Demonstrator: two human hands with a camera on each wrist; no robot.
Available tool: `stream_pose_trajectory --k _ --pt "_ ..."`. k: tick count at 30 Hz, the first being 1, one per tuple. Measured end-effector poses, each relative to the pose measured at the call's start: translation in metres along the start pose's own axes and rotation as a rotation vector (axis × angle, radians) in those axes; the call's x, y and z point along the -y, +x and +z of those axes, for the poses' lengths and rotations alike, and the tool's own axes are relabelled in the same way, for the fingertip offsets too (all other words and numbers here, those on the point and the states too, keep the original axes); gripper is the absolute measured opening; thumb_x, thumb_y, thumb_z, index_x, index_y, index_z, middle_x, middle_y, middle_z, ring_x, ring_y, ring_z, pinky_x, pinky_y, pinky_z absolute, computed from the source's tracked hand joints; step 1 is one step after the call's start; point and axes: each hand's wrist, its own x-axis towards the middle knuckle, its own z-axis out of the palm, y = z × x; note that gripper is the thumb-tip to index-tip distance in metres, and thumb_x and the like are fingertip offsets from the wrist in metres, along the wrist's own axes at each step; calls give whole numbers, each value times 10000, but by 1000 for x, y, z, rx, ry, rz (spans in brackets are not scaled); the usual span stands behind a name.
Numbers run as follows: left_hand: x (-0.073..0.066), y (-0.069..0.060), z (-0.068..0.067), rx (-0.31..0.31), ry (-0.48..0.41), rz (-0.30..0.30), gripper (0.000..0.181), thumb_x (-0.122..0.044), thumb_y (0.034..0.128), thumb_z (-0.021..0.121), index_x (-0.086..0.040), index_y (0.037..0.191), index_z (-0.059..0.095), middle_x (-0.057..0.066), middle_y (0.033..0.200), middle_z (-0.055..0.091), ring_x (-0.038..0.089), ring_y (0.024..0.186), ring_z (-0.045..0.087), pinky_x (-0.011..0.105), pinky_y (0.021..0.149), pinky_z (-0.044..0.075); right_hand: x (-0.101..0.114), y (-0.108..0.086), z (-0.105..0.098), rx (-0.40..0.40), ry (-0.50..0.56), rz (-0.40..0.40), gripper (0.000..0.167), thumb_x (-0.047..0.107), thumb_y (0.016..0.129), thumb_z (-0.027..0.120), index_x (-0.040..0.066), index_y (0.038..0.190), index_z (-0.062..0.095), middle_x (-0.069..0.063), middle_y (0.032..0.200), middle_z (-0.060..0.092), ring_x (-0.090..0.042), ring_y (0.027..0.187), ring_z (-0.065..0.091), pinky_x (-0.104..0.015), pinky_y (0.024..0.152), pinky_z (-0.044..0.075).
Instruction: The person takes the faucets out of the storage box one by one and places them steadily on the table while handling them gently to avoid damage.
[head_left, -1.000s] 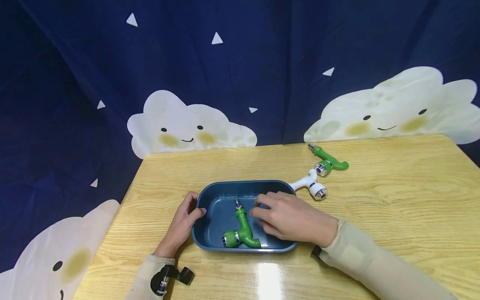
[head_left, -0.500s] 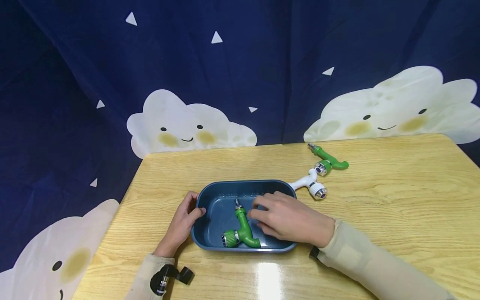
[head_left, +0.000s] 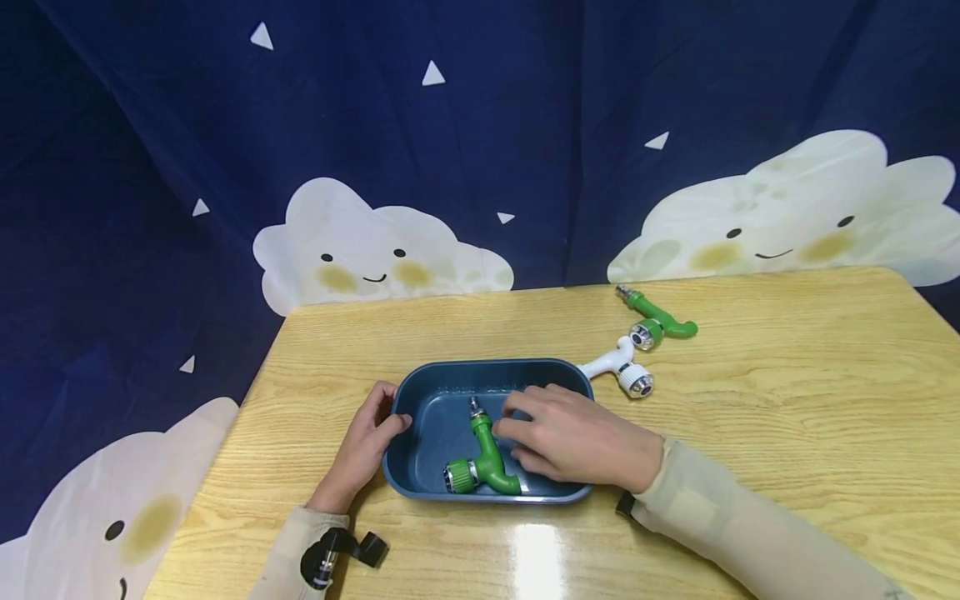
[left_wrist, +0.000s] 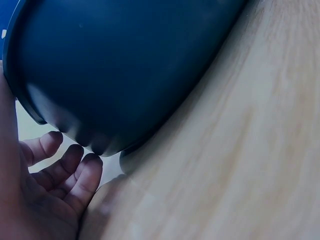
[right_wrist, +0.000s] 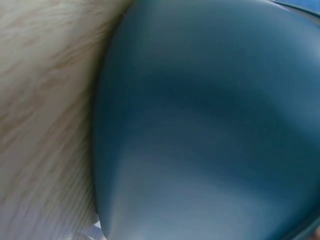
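A dark blue plastic tub (head_left: 427,385) stands on the table. My left hand (head_left: 366,448) grips its left end, thumb over the rim and fingers outside; the left wrist view shows bent fingertips (left_wrist: 89,172) against the tub's outer wall (left_wrist: 115,65). Inside lies a green tap (head_left: 489,457) with a ribbed handle and metal nozzle. Reaching over the right side, my right hand (head_left: 573,435) hangs in the tub, fingers loosely bent, close to the green tap's right side. Its palm side is hidden, but nothing shows in it. Only the tub's outside (right_wrist: 200,125) fills most of the right wrist view.
A white tap (head_left: 618,367) lies just beyond the tub's right back corner. A second green tap (head_left: 660,321) lies behind it, nearly touching. The wooden table (head_left: 787,400) reaches back to a dark blue curtain (head_left: 540,125) with cloud prints.
My right hand has drifted slightly left, nearer the green tap in the tub. The left hand, tub and taps stay as they were.
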Motion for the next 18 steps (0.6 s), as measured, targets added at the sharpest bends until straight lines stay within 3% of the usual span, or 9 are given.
stream_pose_trajectory --k 18 --pt "-1 0 0 -1 -2 -9 209 -79 914 555 -26 1114 523 161 1069 582 163 997 553 240 873 469 1 1 2 94 78 48 362 365 933 725 207 1258 688 0 1231 646 -171 1036 645 -371 857 555"
